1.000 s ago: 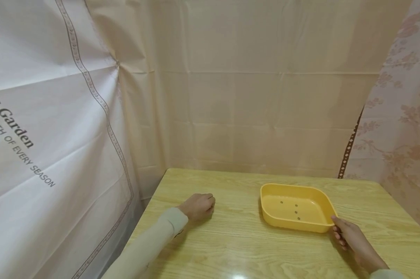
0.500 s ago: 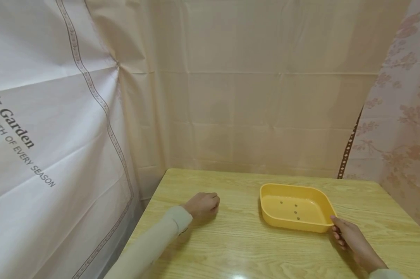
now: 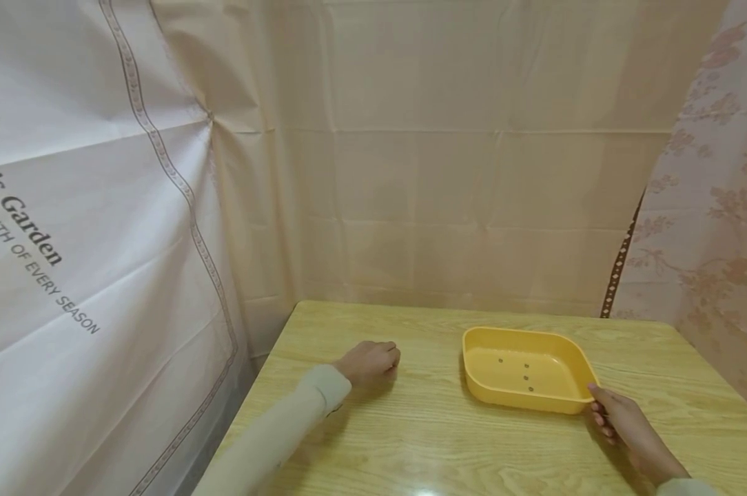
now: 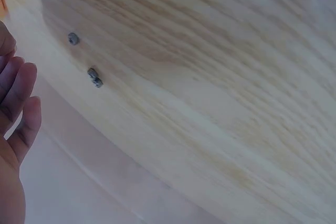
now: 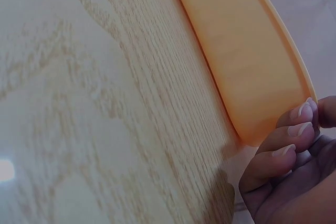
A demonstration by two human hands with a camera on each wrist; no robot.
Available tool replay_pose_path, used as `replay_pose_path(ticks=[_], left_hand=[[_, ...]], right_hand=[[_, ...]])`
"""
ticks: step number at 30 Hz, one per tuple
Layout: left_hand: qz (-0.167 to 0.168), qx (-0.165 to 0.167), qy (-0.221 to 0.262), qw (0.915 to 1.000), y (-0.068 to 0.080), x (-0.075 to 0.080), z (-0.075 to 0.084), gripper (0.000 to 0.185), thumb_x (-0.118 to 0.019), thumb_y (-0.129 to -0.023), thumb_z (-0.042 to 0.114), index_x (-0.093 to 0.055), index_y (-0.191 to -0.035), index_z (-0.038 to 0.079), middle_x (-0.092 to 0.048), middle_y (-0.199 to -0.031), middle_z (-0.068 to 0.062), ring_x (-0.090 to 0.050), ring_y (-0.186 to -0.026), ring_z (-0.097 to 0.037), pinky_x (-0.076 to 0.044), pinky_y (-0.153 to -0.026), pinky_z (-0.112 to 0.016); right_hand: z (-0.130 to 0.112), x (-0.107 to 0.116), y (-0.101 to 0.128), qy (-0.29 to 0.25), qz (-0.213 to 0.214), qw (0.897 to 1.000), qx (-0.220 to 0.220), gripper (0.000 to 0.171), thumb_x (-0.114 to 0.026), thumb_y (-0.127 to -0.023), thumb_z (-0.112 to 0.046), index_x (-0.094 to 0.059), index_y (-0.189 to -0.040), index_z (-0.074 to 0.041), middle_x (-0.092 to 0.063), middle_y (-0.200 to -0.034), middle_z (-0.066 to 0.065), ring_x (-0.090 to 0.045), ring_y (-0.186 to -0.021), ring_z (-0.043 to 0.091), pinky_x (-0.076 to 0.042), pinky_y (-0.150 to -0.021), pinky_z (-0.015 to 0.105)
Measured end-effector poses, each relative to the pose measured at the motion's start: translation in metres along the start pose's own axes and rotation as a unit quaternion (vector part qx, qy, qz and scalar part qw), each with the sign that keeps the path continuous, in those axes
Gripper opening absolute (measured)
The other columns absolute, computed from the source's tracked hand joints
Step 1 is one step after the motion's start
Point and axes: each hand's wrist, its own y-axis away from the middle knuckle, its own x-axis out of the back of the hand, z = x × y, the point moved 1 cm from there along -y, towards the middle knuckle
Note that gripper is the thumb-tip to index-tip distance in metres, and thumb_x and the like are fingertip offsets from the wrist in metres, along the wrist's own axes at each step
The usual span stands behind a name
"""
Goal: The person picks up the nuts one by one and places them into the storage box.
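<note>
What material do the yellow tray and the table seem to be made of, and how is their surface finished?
The yellow tray looks like moulded plastic: one even colour, rounded corners, a thin smooth rim with a soft, dull sheen. The table shows light wood grain under a glossy coat, since a lamp glare reflects near its front edge; whether it is solid wood or a printed laminate cannot be told. The right hand holds the tray's corner.
</note>
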Motion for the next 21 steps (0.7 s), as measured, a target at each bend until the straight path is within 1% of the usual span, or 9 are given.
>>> replay_pose_path(ticks=[6,13,18,21], left_hand=[[-0.004,-0.009,0.003,0.9999,-0.009,0.004,0.005,0.007,-0.071,-0.096,0.013,-0.066,-0.091,0.014,-0.061,-0.083,0.005,-0.053,-0.066,-0.003,-0.042,-0.056,-0.013],[-0.028,-0.011,0.007,0.9995,-0.017,0.002,0.009,0.006,-0.071,-0.097,0.016,-0.066,-0.093,0.015,-0.061,-0.086,0.006,-0.052,-0.069,-0.002,-0.042,-0.059,-0.012],[-0.046,-0.009,0.007,0.9989,-0.023,0.003,0.013,0.005,-0.069,-0.099,0.018,-0.068,-0.097,0.014,-0.064,-0.090,0.006,-0.057,-0.073,-0.003,-0.044,-0.061,-0.012],[-0.049,-0.007,0.008,0.9987,-0.027,0.005,0.015,0.005,-0.068,-0.100,0.019,-0.069,-0.097,0.015,-0.065,-0.092,0.006,-0.058,-0.074,-0.003,-0.045,-0.062,-0.012]], right_hand=[[0.001,-0.001,0.000,-0.004,0.003,1.000,0.008,0.049,-0.037,-0.109,-0.054,-0.051,-0.085,-0.014,-0.048,-0.069,-0.006,-0.044,-0.056,0.008,-0.042,-0.052,0.026],[0.002,-0.002,0.002,-0.003,0.010,1.000,0.007,0.050,-0.037,-0.109,-0.055,-0.051,-0.084,-0.014,-0.048,-0.068,-0.006,-0.044,-0.056,0.008,-0.042,-0.052,0.026],[0.002,-0.002,0.002,-0.007,0.010,1.000,0.007,0.049,-0.038,-0.109,-0.053,-0.052,-0.084,-0.014,-0.048,-0.069,-0.005,-0.045,-0.056,0.008,-0.043,-0.052,0.026],[0.001,-0.002,0.002,-0.007,0.009,1.000,0.006,0.049,-0.038,-0.109,-0.053,-0.052,-0.084,-0.014,-0.048,-0.069,-0.005,-0.044,-0.056,0.008,-0.043,-0.052,0.025]])
